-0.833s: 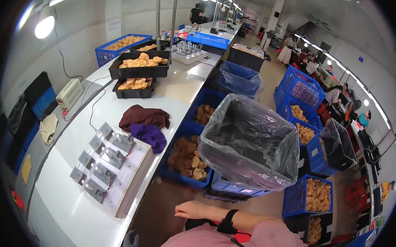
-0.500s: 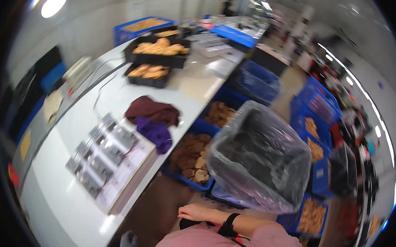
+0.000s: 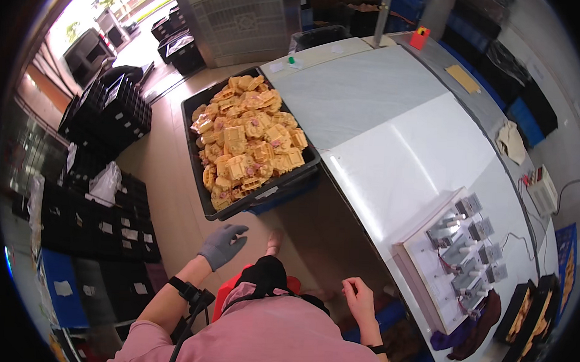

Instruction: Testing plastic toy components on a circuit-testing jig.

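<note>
My left hand (image 3: 223, 246), in a grey glove, hangs just short of the near end of a black crate (image 3: 240, 212). Its fingers are apart and hold nothing. Heaped in that crate are many yellow-orange moulded pieces (image 3: 253, 131), some with pinkish patches. My bare right hand (image 3: 360, 300) is off the near left edge of the white worktable (image 3: 381, 165). Its fingers curl in loosely, and nothing shows in them. Neither hand touches the crate or the table.
On the table at right sits a white fixture board (image 3: 422, 271) with several metal clamps, beside dark red cloth (image 3: 486, 325) and purple cloth (image 3: 451, 337). A red stool (image 3: 227, 288) is under me. Stacked black crates (image 3: 101, 211) line the left, near an open doorway.
My view has swung left, from the clamp board and bag-lined bin to the full black crate. Both hands now show; only one bare hand and forearm were clear before.
</note>
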The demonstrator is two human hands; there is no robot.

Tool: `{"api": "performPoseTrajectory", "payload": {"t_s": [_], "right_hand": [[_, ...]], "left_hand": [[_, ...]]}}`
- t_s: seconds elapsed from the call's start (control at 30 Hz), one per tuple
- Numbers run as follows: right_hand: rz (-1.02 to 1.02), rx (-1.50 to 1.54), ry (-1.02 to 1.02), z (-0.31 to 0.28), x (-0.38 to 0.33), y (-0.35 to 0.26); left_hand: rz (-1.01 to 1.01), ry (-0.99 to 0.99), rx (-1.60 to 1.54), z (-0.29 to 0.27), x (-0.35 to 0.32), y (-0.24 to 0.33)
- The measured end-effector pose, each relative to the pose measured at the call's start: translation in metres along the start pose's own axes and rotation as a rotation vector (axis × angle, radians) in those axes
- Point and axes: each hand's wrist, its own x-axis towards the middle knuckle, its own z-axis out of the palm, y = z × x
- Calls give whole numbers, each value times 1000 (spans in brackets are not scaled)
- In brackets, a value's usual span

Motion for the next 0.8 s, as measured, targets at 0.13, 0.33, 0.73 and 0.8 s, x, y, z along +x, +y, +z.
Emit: {"api": "performPoseTrajectory", "payload": {"t_s": [0.13, 0.33, 0.73, 0.8], "right_hand": [[-82, -27, -110, 32, 57, -38], [-98, -74, 12, 91, 164, -81], [-99, -194, 129, 116, 365, -166], [-93, -212, 76, 125, 404, -173]], "left_hand": [[-200, 319, -235, -23, -8, -77], [-326, 406, -534, -47, 47, -211], [-732, 344, -1332, -73, 157, -230], [-800, 371, -1413, -74, 167, -225]]}}
